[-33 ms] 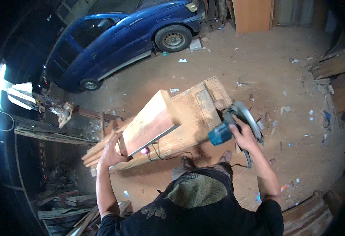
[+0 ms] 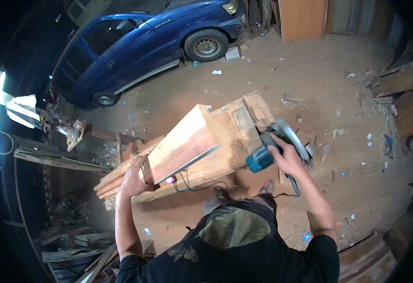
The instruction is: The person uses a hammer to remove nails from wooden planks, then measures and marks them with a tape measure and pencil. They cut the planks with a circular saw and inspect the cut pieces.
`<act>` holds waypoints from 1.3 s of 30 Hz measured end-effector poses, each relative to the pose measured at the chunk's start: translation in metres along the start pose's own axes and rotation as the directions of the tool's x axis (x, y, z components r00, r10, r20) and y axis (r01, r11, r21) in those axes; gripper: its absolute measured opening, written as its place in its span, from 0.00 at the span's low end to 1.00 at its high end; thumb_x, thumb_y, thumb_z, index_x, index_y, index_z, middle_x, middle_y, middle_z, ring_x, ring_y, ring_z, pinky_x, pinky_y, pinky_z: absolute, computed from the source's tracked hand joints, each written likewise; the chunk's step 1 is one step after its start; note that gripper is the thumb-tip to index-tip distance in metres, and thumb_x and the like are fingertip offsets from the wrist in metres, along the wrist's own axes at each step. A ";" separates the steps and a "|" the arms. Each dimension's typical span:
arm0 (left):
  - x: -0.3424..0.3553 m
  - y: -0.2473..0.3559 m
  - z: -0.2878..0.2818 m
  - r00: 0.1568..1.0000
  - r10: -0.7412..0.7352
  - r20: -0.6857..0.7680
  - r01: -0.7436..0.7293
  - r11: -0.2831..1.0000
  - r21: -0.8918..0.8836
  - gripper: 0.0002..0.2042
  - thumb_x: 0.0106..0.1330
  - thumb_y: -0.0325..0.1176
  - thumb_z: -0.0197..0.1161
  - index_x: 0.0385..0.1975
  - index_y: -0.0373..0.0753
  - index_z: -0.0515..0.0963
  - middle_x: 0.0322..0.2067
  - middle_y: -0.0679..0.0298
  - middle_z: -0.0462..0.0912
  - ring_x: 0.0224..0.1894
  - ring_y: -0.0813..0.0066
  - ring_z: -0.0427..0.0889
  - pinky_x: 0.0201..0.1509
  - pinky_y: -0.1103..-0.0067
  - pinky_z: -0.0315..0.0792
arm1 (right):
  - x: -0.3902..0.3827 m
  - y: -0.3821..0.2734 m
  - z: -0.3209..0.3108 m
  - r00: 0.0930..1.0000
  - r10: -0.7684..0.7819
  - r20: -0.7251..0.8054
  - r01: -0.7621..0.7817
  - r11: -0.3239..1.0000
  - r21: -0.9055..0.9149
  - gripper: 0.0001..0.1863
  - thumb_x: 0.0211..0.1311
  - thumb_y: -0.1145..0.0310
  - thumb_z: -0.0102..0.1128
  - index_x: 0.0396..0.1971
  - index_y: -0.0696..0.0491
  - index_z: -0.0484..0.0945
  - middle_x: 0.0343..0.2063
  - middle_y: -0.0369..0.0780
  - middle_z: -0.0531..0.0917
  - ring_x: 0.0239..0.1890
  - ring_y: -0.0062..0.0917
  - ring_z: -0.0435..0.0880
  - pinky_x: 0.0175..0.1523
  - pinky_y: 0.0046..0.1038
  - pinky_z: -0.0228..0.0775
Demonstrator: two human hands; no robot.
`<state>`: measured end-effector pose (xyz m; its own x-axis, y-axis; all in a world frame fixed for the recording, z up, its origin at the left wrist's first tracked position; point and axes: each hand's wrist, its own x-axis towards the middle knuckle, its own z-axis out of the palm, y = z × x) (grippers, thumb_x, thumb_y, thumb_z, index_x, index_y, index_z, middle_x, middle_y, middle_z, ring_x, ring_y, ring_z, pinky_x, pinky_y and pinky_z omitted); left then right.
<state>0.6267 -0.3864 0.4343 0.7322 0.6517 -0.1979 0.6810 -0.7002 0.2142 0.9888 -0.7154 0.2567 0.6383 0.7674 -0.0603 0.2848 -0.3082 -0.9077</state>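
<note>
My left hand (image 2: 132, 181) is closed round the near left end of a thick pale wooden board (image 2: 180, 141), which lies raised and tilted over the bench. A short brown strip (image 2: 146, 170) crosses the board beside my fingers. A thin grey straight strip (image 2: 187, 164) runs along the board's near edge; whether the two strips are joined is unclear. In my right hand (image 2: 287, 159) is a circular saw (image 2: 261, 159) with a teal motor body, gripped by its handle. Its round guard points away, right of the bench's end and clear of the board.
The low wooden bench (image 2: 230, 122) carries sawdust and stacked planks (image 2: 110, 185). A black cord (image 2: 199, 189) loops along its near side, by my feet. A blue car (image 2: 136, 52) stands beyond. Scrap wood lies at lower left (image 2: 74, 247) and right (image 2: 400, 85).
The circular saw and my right hand have shifted slightly left. The view has moved a little; my left hand keeps its grip on the board.
</note>
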 end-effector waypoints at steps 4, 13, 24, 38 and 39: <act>0.030 -0.012 0.037 0.990 0.138 0.014 -0.121 0.909 -0.399 0.45 0.33 0.36 0.83 0.58 0.32 0.73 0.54 0.46 0.76 0.58 0.44 0.76 0.62 0.60 0.73 | 0.074 -0.013 0.062 0.944 -0.196 0.264 0.271 0.918 -0.289 0.25 0.70 0.55 0.58 0.60 0.56 0.78 0.38 0.61 0.84 0.44 0.56 0.84 0.53 0.45 0.77; 0.031 0.001 0.091 0.901 0.311 -0.303 -0.374 0.911 -0.176 0.50 0.36 0.50 0.82 0.61 0.32 0.69 0.54 0.44 0.72 0.59 0.43 0.71 0.66 0.57 0.65 | 0.158 0.018 0.266 0.726 -0.229 0.649 0.668 0.459 -0.586 0.25 0.71 0.53 0.57 0.56 0.60 0.77 0.52 0.54 0.82 0.53 0.42 0.83 0.59 0.43 0.74; 0.025 -0.038 0.083 0.782 0.375 -0.498 -0.544 0.800 -0.251 0.49 0.37 0.49 0.79 0.62 0.33 0.68 0.49 0.51 0.72 0.53 0.51 0.73 0.61 0.62 0.66 | 0.065 -0.098 0.167 0.973 -0.116 0.198 0.090 0.987 0.135 0.29 0.70 0.53 0.61 0.59 0.62 0.73 0.57 0.51 0.79 0.59 0.38 0.79 0.63 0.41 0.70; -0.045 -0.149 0.185 0.112 -0.732 -0.672 0.210 0.678 -0.704 0.29 0.63 0.39 0.71 0.60 0.30 0.69 0.56 0.48 0.71 0.61 0.56 0.70 0.64 0.68 0.66 | 0.040 -0.107 0.001 0.981 0.049 0.186 -0.071 0.991 0.112 0.32 0.65 0.63 0.68 0.62 0.65 0.68 0.55 0.47 0.79 0.54 0.31 0.80 0.63 0.32 0.69; -0.063 -0.182 0.213 -0.028 -0.827 -0.562 0.264 0.536 -0.802 0.32 0.66 0.43 0.67 0.63 0.28 0.66 0.59 0.47 0.69 0.61 0.54 0.71 0.65 0.65 0.66 | 0.034 -0.108 -0.001 0.972 0.004 0.233 -0.053 0.978 0.202 0.35 0.61 0.63 0.71 0.62 0.66 0.67 0.55 0.48 0.79 0.56 0.33 0.80 0.63 0.33 0.71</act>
<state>0.4569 -0.3619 0.2037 -0.5843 0.7243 0.3660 0.5574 0.0304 0.8297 0.9806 -0.6573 0.3530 0.4554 0.8760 -0.1591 0.1003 -0.2281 -0.9685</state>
